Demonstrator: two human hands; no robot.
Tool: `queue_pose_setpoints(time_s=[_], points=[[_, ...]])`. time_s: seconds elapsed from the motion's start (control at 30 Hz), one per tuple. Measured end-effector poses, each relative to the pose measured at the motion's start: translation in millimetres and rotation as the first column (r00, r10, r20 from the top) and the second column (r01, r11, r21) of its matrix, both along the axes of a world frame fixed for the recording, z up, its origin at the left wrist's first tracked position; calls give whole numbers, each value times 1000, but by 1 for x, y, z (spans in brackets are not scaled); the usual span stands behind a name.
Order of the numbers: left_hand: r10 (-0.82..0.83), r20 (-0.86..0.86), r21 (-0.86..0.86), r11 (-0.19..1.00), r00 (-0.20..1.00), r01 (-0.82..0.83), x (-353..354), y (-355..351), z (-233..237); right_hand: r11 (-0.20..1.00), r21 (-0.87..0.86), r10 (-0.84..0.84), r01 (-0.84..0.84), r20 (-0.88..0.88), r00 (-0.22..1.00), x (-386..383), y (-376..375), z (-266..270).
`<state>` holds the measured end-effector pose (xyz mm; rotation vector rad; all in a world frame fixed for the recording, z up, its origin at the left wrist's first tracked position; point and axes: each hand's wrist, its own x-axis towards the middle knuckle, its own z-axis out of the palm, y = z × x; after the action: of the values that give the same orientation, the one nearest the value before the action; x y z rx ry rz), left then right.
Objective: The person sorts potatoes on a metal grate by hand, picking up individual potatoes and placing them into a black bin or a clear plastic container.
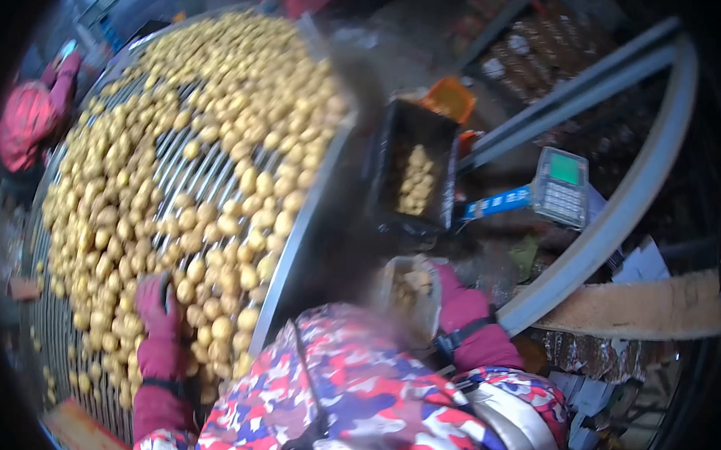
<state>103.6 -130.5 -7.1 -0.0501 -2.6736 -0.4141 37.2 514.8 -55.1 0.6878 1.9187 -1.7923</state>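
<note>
Close by, the right hand (pixel 465 310) wraps its fingers round a small clear tub (pixel 389 299) of potatoes (pixel 414 285). The left hand (pixel 157 311) lies on the potato pile (pixel 254 76) on the roller table (pixel 299 238), fingers bent. Farther off, a black crate (pixel 392 142) holds more.

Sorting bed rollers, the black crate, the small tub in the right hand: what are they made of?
Rollers: likely bare metal, seen as pale grey parallel bars with a sheen.
Black crate: probably moulded plastic, with matte, thin, straight walls.
Tub in the right hand: looks like translucent plastic, since the potatoes show through it. It is blurred, so I'm unsure.
</note>
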Motion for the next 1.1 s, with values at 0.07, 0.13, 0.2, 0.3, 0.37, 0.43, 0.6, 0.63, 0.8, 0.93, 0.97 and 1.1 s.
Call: queue_pose_setpoints(time_s=[0.07, 0.13, 0.2, 0.3, 0.37, 0.43, 0.6, 0.63, 0.8, 0.93, 0.97, 1.1], points=[[3, 10, 37, 999, 1000, -3, 1, -1, -1, 995, -20, 96, -95, 56, 994, -6, -3, -2], [13, 21, 11, 1000, 1000, -13, -1, -1, 2, 979, -26, 203, -201, 111, 973, -10, -8, -3], [14, 62, 10, 1000, 998, -14, 4, -1, 5, 953, -17, 302, -303, 164, 939, -12, -7, -7], [16, 61, 2, 1000, 998, -16, 3, 2, 6, 880, 119, 423, -461, 248, 872, -7, 4, -13], [5, 56, 5, 1000, 998, -5, 1, 2, 2, 737, 363, 483, -570, 307, 820, 3, 12, -15], [17, 30, -10, 1000, 999, -16, 1, 0, 1, 606, 581, 501, -543, 252, 828, 0, 4, -15], [104, 63, 26, 994, 993, -106, -1, 18, 21, 523, 852, 815, -22, -492, 305, -74, -137, 72], [103, 53, 29, 994, 993, -104, -1, 19, 22, 614, 787, 766, -59, -576, 285, -86, -173, 87], [104, 67, 57, 993, 992, -108, 2, 15, 22, 139, 883, 967, -448, -218, -129, -105, -315, 95], [121, 61, 59, 990, 991, -125, 1, 13, 21, 130, 939, 968, -318, -190, -167, -128, -343, 87], [123, 60, 61, 990, 991, -127, 3, 13, 20, 67, 948, 987, -310, -108, -115, -144, -336, 84], [97, 4, 84, 992, 995, -97, 1, 10, 18, 53, 987, 988, -154, -30, 150, -186, -319, 103]])
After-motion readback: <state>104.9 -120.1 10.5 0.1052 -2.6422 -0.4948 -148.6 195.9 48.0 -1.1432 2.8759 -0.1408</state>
